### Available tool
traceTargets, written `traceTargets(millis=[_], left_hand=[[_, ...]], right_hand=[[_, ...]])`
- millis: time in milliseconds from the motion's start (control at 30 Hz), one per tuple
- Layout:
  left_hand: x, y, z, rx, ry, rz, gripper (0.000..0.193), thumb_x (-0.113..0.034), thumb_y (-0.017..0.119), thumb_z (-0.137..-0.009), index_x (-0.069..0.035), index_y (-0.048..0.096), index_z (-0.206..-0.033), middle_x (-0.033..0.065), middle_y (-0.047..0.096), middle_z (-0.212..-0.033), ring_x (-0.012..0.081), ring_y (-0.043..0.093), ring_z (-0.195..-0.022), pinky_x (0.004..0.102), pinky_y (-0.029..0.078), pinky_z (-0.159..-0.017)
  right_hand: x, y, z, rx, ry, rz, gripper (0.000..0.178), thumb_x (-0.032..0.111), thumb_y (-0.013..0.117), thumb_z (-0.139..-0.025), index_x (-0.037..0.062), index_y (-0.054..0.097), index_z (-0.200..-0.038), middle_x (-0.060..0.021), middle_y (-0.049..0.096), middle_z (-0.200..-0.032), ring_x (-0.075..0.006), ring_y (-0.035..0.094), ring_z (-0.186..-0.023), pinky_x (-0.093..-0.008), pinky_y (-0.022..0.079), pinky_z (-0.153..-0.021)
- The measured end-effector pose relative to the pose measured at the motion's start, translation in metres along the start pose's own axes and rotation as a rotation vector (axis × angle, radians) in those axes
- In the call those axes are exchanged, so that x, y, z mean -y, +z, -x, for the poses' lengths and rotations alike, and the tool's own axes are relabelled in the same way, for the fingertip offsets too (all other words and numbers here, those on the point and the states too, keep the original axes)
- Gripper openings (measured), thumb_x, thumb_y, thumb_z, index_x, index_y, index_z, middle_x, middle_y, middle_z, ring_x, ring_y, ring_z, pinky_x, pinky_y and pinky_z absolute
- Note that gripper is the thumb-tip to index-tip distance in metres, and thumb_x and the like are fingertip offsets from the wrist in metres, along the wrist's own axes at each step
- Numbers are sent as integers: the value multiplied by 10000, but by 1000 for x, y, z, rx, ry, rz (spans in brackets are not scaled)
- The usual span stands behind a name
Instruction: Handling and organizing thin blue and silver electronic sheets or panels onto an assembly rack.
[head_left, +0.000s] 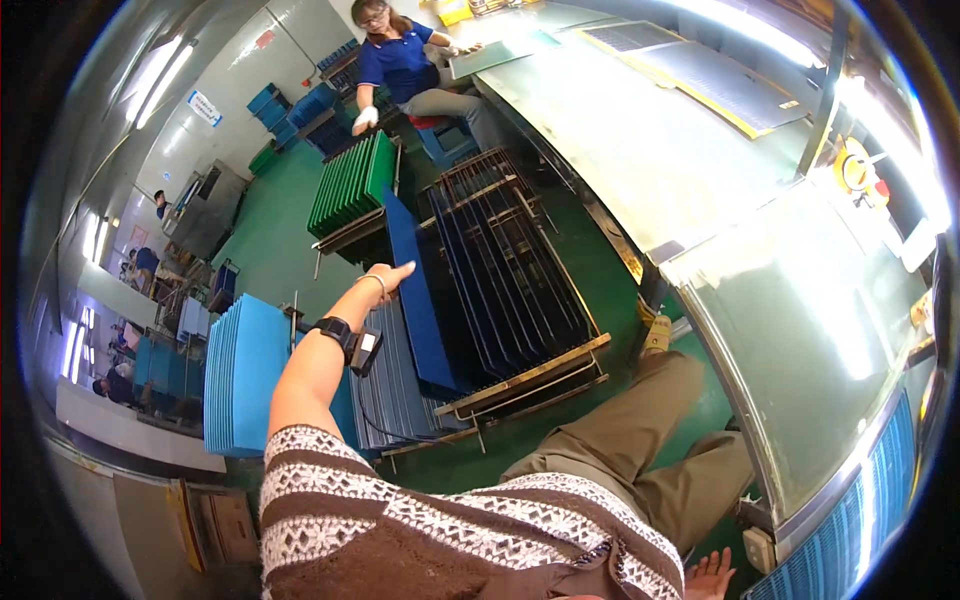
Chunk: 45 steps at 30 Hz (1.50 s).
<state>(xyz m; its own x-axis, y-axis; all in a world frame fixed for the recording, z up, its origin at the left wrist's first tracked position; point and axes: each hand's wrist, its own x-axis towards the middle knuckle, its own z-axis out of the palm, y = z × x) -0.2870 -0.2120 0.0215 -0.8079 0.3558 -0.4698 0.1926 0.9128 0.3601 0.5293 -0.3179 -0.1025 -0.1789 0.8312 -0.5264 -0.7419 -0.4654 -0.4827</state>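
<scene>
My left arm reaches forward, with a watch-like band and a boxy device on the wrist. My left hand [388, 276] is closed on the near-left edge of a tall blue panel [418, 310], its thumb lying across the panel's face. The panel stands tilted at the left end of a metal rack [545, 385] that holds several dark upright panels [500, 270]. Grey panels [392, 375] stand just left of it. Low at the bottom right, my right hand [709, 577] shows its palm, fingers apart and nothing in it.
Green panels [350, 185] stand on a rack ahead, light blue panels [245, 375] at the left. A long worktable [600, 130] runs along the right, joined by a glass-topped bench [810, 330]. A seated co-worker [400, 60] wears white gloves, one hand near the green panels.
</scene>
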Motion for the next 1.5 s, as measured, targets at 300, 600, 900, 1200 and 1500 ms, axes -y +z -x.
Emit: traceTargets(millis=[300, 600, 900, 1200, 1500], left_hand=[[-23, -5, -30, -628, 584, -337, 215, -211, 514, -822, -72, 679, -820, 149, 657, -888, 325, 628, -846, 399, 487, -771], [-31, 63, -16, -38, -164, -107, 454, -342, 560, -876, 105, 592, -941, 207, 660, -811, 323, 667, -677, 367, 553, -504], [-15, 68, -38, -239, -56, -385, 301, -171, 531, -740, -11, 661, -959, 203, 618, -1054, 328, 590, -1021, 379, 474, -850], [-26, -113, -6, -558, 524, -131, 293, -255, 642, -689, 14, 673, -799, 186, 660, -836, 306, 643, -728, 373, 499, -696], [-59, -180, 179, -682, 956, 851, 321, -182, 673, -775, -66, 483, -544, -33, 454, -552, 72, 396, -502, 248, 322, -465]], right_hand=[[-11, 51, -7, -230, 1, 157, 445, 372, 462, -920, 104, 466, -1275, -64, 531, -1164, -221, 470, -1033, -386, 321, -948], [-1, 63, -7, -184, -41, 132, 398, 306, 459, -930, 69, 486, -1249, -81, 544, -1128, -222, 478, -1013, -369, 344, -923], [-7, 48, 2, -277, -76, 56, 368, 247, 538, -900, 59, 524, -1216, -71, 584, -1033, -197, 517, -885, -344, 405, -837], [-19, 82, -21, -325, 28, 115, 342, 198, 533, -884, 47, 547, -1190, -67, 601, -994, -210, 529, -896, -334, 422, -815], [-8, 74, -51, -113, 112, 551, 373, 285, 563, -872, 90, 546, -1189, -56, 605, -1010, -170, 542, -874, -335, 438, -775]])
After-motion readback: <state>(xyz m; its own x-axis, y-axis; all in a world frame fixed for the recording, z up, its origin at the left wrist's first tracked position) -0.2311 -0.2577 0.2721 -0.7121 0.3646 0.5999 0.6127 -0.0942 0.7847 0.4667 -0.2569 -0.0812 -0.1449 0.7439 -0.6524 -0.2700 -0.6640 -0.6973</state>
